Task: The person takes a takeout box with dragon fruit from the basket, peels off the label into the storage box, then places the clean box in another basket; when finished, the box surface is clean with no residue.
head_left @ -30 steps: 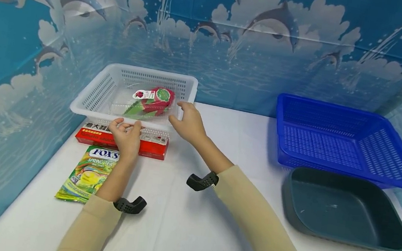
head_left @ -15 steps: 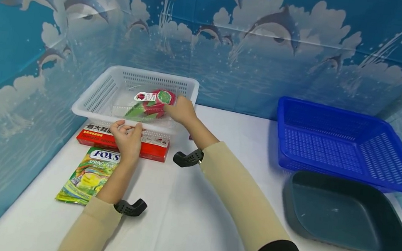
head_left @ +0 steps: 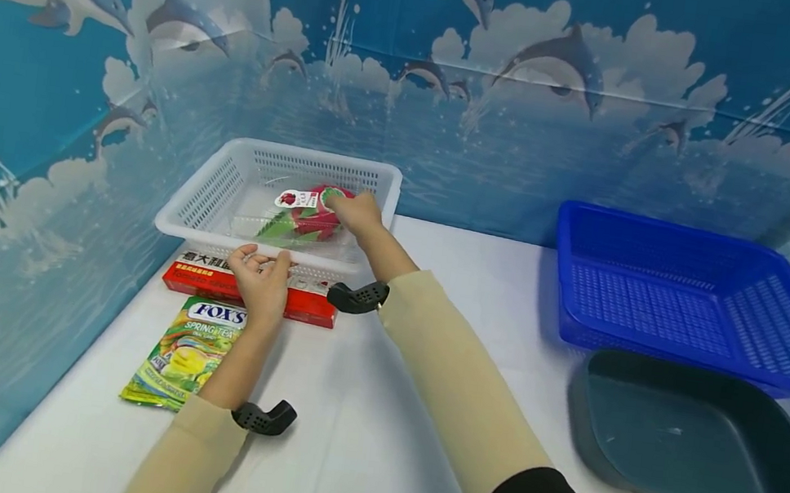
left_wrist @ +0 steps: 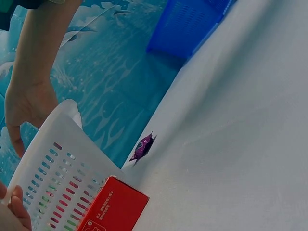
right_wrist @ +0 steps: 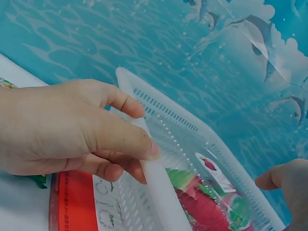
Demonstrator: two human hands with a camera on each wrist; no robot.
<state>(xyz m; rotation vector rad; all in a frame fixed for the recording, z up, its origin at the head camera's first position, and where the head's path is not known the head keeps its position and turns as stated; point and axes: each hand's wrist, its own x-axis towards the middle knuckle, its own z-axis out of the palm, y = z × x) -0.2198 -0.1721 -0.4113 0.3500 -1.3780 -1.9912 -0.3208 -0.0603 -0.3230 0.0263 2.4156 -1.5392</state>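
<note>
A dragon fruit (head_left: 316, 224) lies in a clear plastic box with a white label, inside the white basket (head_left: 179, 226). My left hand (head_left: 260, 283) grips the basket's near rim, thumb on top and fingers against the outside, as the right wrist view shows. From the right side, my right hand (head_left: 362, 214) reaches over the basket, its thumb stretched toward the fruit. In the left wrist view the right hand (left_wrist: 33, 103) hangs past the basket's end with fingers loose; part of it is hidden behind the rim.
Under the basket's near side lies a red tomato sauce box (head_left: 198, 280). A green-yellow Fox's candy bag (head_left: 185, 356) is in front of it. To the right stand a blue basket (head_left: 654, 307) and a dark green tub (head_left: 681, 446). A small purple packet (left_wrist: 143, 147) lies beside the white basket.
My right hand has moved left from beside the basket's right end to over the dragon fruit. The left hand has kept its place at the near rim.
</note>
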